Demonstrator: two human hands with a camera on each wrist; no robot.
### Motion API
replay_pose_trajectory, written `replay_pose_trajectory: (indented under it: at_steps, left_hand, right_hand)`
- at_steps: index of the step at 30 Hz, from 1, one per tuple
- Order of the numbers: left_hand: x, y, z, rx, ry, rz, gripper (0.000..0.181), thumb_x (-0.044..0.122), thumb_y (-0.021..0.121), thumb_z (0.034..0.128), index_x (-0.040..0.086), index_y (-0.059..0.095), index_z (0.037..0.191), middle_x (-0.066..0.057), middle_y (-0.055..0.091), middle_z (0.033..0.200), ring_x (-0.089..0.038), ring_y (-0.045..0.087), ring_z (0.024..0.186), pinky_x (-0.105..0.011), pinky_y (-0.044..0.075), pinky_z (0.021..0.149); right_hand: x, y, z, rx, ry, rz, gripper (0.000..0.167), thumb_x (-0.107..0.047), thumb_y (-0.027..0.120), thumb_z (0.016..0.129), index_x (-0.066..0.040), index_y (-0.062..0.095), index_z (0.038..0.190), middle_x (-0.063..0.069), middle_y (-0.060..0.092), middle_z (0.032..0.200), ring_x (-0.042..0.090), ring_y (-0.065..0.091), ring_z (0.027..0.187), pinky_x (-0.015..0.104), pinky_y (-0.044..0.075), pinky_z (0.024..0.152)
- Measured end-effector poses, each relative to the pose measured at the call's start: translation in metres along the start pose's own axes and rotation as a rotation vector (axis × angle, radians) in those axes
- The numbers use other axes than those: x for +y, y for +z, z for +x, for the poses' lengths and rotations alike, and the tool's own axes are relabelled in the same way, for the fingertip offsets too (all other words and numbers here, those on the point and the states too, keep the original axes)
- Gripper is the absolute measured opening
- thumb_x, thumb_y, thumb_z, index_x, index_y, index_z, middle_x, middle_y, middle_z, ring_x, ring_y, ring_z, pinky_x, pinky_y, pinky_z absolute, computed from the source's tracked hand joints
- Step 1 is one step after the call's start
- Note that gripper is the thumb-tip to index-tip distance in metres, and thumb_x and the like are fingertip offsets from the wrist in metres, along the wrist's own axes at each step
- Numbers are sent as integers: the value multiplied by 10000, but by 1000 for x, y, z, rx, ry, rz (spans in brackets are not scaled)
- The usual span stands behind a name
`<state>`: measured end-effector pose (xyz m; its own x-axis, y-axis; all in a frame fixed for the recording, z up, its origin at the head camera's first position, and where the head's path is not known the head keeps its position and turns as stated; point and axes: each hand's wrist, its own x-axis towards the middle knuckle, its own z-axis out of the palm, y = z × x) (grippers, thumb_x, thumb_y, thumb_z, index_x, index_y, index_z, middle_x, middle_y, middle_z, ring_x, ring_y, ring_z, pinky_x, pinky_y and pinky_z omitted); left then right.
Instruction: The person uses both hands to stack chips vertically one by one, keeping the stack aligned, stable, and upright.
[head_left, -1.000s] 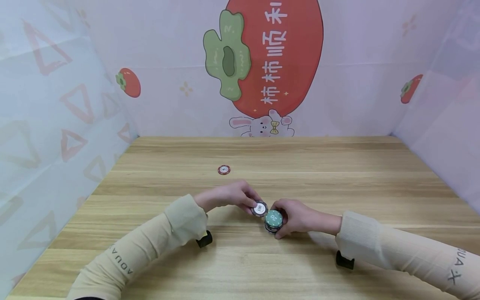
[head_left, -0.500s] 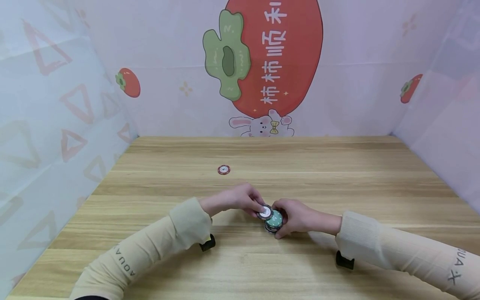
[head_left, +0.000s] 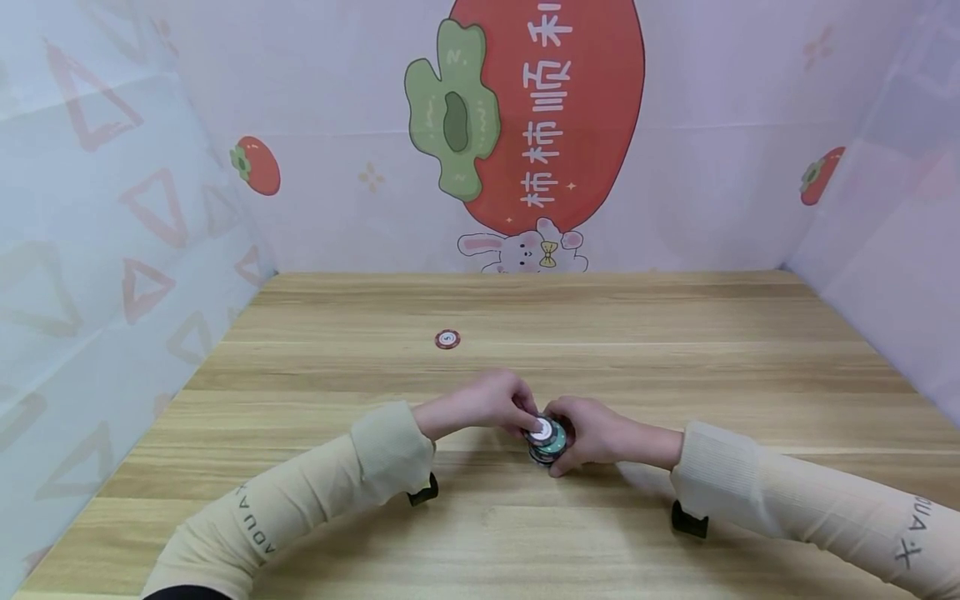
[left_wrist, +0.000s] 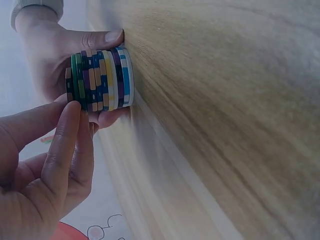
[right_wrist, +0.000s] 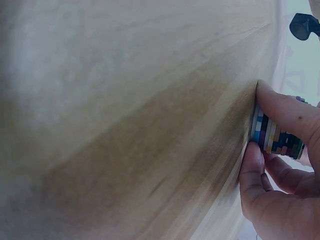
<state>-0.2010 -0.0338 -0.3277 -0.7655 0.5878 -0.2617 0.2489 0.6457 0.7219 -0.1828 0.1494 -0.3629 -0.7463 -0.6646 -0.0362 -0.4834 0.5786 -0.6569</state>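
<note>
A stack of several poker chips (left_wrist: 102, 80) stands on the wooden table, its edges striped in blue, orange, yellow, white and purple. My right hand (head_left: 603, 432) grips this stack from the right, thumb on one side and fingers on the other, low against the tabletop. My left hand (head_left: 495, 402) pinches a dark-edged poker chip with a white centre (head_left: 542, 432) over the stack's top. Beneath that chip part of a green chip (head_left: 558, 442) shows. Whether the pinched chip lies fully flat on the stack I cannot tell.
A single red poker chip (head_left: 447, 339) with a white centre lies farther back on the table (head_left: 675, 333), left of the stack. Printed cloth walls (head_left: 337, 217) close off the back and both sides. Black wrist-worn cameras (head_left: 690, 521) hang below the sleeves.
My left hand has moved right and slightly down, bringing its chip from beside the stack to over the green top chip. The right hand stays around the stack. The red chip has not moved.
</note>
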Motion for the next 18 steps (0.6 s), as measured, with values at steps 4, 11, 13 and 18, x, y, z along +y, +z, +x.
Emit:
replay_pose_trajectory:
  at_steps: [4, 11, 13, 18]
  left_hand:
    - [4, 1, 1, 2, -2, 24, 102, 94, 713, 771, 6, 687, 817, -26, 666, 716, -105, 625, 579, -220, 502, 577]
    - [7, 4, 3, 12, 11, 68, 93, 87, 721, 759, 9, 685, 793, -34, 669, 714, -123, 629, 592, -191, 484, 548]
    - [9, 5, 2, 15, 8, 75, 88, 83, 721, 759, 10, 684, 791, -37, 668, 713, -150, 641, 608, -194, 485, 550]
    - [11, 6, 1, 27, 14, 119, 95, 108, 727, 759, 28, 682, 784, -17, 663, 704, -160, 648, 611, -181, 467, 554]
  right_hand:
    - [0, 0, 0, 2, -5, -5, 482, -172, 842, 601, -10, 575, 969, 1, 584, 902, 82, 534, 823, 230, 442, 743]
    - [0, 1, 0, 5, 1, -7, 468, -165, 841, 597, -22, 575, 955, -5, 585, 890, 72, 532, 805, 224, 444, 729]
    - [0, 1, 0, 4, 0, -3, 463, -157, 840, 598, -19, 575, 952, -3, 587, 889, 70, 532, 802, 223, 444, 724]
    - [0, 1, 0, 5, -9, -1, 457, -144, 837, 595, -17, 578, 950, -5, 596, 890, 68, 537, 807, 223, 446, 727]
